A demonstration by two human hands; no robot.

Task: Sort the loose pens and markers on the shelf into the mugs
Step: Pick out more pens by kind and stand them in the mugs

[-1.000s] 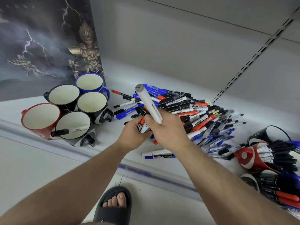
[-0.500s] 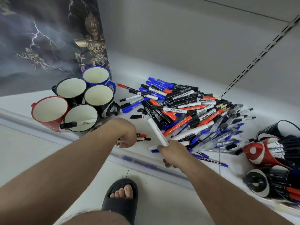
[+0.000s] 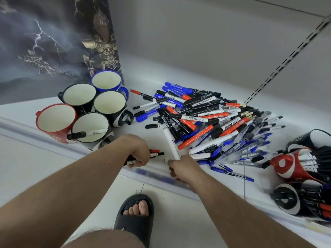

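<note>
A heap of blue, black, red and white pens and markers (image 3: 206,120) lies on the white shelf (image 3: 154,74). Left of it stand several upright mugs; the nearest black mug (image 3: 90,125) holds one black-capped marker. My left hand (image 3: 138,151) grips a small bundle of red- and black-capped markers near the shelf's front edge. My right hand (image 3: 180,166) holds a thick white marker (image 3: 171,143) by its lower end, its tip pointing up toward the heap.
A red mug (image 3: 54,120), two more black mugs and a blue mug (image 3: 107,81) stand empty before a dark poster (image 3: 44,42). At the right, mugs full of pens (image 3: 300,167) lie on their sides. A sandalled foot (image 3: 136,212) is on the floor below.
Both hands drew back from the heap toward the shelf's front edge. The white marker came down from upright in the air to low over the shelf. In the last half second little moved.
</note>
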